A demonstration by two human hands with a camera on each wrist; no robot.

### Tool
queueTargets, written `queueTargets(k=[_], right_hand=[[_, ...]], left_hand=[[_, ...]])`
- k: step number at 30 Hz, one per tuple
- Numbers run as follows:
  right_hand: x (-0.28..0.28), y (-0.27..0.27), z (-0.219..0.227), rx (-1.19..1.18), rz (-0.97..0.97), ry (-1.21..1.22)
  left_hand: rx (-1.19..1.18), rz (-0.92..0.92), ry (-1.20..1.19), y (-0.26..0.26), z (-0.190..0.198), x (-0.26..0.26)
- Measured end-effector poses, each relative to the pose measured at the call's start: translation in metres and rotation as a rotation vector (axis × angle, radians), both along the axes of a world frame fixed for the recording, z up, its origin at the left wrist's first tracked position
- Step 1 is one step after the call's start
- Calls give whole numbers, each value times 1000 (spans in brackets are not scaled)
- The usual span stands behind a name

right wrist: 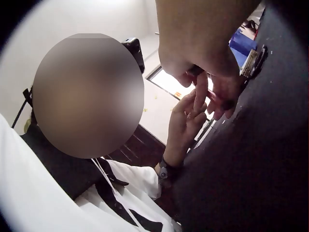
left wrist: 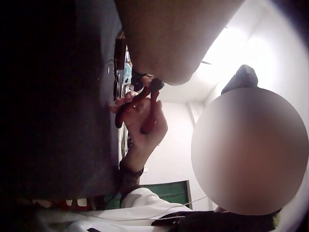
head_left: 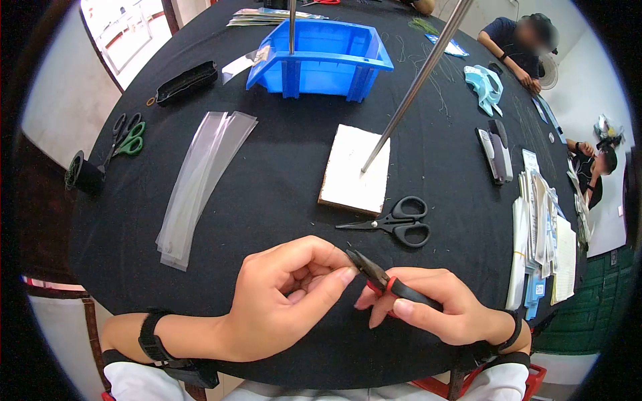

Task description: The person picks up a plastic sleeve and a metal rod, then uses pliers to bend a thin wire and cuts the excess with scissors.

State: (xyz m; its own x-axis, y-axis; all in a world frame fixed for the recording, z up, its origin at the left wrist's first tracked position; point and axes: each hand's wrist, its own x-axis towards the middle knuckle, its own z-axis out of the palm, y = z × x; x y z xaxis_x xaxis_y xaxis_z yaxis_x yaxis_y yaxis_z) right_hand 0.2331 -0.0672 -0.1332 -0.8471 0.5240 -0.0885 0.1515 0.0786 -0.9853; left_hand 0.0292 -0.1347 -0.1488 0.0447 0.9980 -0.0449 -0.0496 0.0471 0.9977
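Observation:
Needle-nose pliers (head_left: pixel 370 269) with red and black handles are held in my right hand (head_left: pixel 441 304), their nose pointing up and left. In the left wrist view the spread handles of the pliers (left wrist: pixel 150 116) show against the right palm. My left hand (head_left: pixel 284 297) brings thumb and forefinger together right at the pliers' nose, pinching something small; I cannot tell what it is, as the fingertips hide it. Just beyond both hands lie black-handled scissors (head_left: pixel 401 224). Behind them a white block (head_left: pixel 351 167) carries an upright metal rod (head_left: pixel 408 100).
Clear plastic sleeves (head_left: pixel 200 190) lie at left, near green-handled scissors (head_left: pixel 132 139) and a black spool (head_left: pixel 85 175). A blue bin (head_left: pixel 328 77) stands at the back. A stapler (head_left: pixel 495 152) and stacked packets (head_left: pixel 535 227) are at right. Another person (head_left: pixel 518 47) sits across the table.

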Motion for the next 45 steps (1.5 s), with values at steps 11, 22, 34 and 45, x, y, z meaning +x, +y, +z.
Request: queueTargets(k=[11,22,34,45], right_hand=[[-1,-7,-2,170,-54,-55],[-2,-5,-5,-2,-36,10],[-5,-15,-3,195,-64,-86],[-3,-15,0,278,-131,-69]], left_hand=[[14,-10,1,0,-4,0],[46,7,23,-1,-2,2],[46,10,44,-2,-5,3],[15,-13,34,-3,-4,4]])
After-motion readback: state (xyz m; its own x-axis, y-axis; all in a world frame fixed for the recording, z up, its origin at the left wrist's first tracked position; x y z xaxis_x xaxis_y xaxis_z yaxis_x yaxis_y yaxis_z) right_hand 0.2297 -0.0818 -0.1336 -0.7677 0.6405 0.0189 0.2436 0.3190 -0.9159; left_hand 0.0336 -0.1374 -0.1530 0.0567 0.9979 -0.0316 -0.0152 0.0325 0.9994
